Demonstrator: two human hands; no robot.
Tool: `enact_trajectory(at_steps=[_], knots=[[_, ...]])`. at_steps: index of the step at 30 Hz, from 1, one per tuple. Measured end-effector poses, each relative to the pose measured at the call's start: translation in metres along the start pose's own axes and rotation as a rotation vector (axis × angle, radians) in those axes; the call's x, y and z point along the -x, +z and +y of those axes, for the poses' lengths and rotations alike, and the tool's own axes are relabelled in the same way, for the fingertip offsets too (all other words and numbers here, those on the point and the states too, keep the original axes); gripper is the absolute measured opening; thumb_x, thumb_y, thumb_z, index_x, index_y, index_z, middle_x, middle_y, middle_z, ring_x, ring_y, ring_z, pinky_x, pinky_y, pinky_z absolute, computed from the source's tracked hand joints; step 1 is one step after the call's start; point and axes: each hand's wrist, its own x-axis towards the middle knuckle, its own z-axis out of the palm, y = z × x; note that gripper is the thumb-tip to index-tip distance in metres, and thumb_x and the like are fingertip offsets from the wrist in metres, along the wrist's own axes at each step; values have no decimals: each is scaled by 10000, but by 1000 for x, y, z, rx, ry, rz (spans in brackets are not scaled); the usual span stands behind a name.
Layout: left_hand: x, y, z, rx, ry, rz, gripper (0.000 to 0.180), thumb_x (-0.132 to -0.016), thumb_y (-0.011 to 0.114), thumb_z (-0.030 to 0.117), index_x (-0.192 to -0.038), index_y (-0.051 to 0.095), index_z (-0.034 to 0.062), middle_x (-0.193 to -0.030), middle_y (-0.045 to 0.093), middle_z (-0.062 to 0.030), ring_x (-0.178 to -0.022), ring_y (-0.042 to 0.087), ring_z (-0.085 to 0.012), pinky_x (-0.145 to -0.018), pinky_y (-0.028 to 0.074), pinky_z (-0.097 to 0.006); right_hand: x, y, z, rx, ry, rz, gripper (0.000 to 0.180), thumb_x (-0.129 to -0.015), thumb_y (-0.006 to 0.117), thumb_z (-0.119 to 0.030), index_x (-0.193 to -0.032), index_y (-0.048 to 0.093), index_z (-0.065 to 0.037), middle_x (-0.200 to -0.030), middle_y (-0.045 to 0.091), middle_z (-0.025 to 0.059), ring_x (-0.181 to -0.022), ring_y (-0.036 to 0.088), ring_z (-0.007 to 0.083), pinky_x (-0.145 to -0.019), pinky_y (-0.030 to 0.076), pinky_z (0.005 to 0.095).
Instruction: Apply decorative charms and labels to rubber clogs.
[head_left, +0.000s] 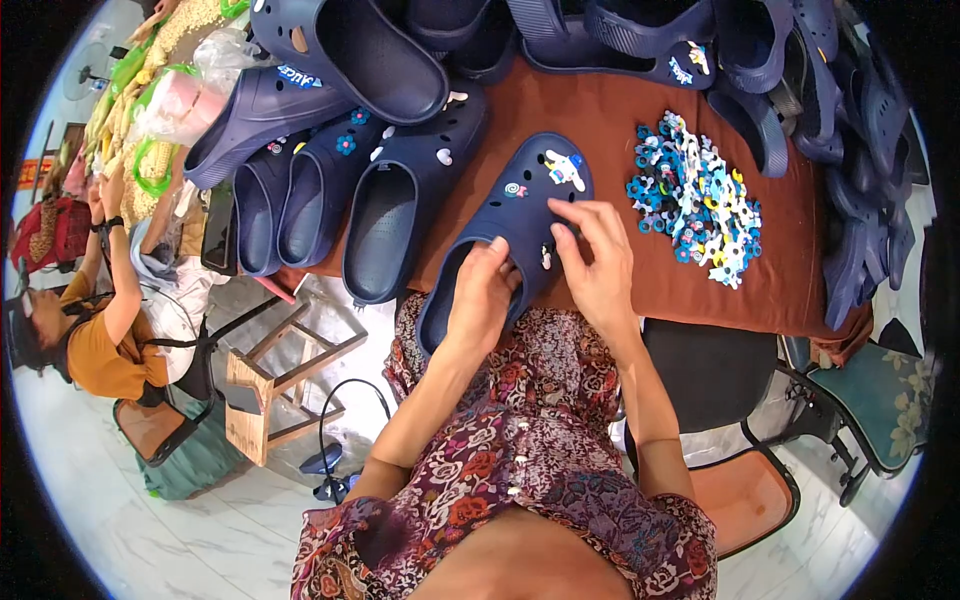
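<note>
A navy blue foam clog (pixel 500 215) lies at the near edge of the table, its toe pointing away from me. My left hand (pixel 480 295) grips the edge of its opening, thumb on top and the other fingers hidden inside. Just over its right side hovers my right hand (pixel 602 262), thumb and forefinger apart, with nothing visible between them. A white cartoon charm (pixel 566 170) sits near the toe. Left of that is a round candy-like charm (pixel 515 189), and a small white-and-dark charm (pixel 546 257) is on the side by my right thumb.
On the brown cloth (pixel 600 105), a pile of blue, white and yellow charms (pixel 700 205) lies to the right. More navy clogs (pixel 385 215) stand left, behind and at the right edge. A person (pixel 105 335) in an orange top sits at far left, near a wooden stool (pixel 262 390).
</note>
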Motion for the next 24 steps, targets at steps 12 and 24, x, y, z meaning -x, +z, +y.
enact_trajectory(at_steps=[12,24], knots=[[-13,-1,7,273,-52,2,567,-881,542,261,-1337,387,-38,-1347,475,-173,-1262,459,-282,-1098,330,-440,-45,14,7,120,-96,-173,152,-839,662,-187,-959,723,-115,-923,585,79,-914,573,272,-810,470,383],[-18,-3,13,308,-92,-12,559,-825,579,189,-1298,430,-68,-1296,525,-181,-1218,495,-300,-1074,355,-456,-55,9,9,131,-146,-248,167,-821,660,-110,-972,732,-116,-866,577,77,-862,568,251,-775,467,367]])
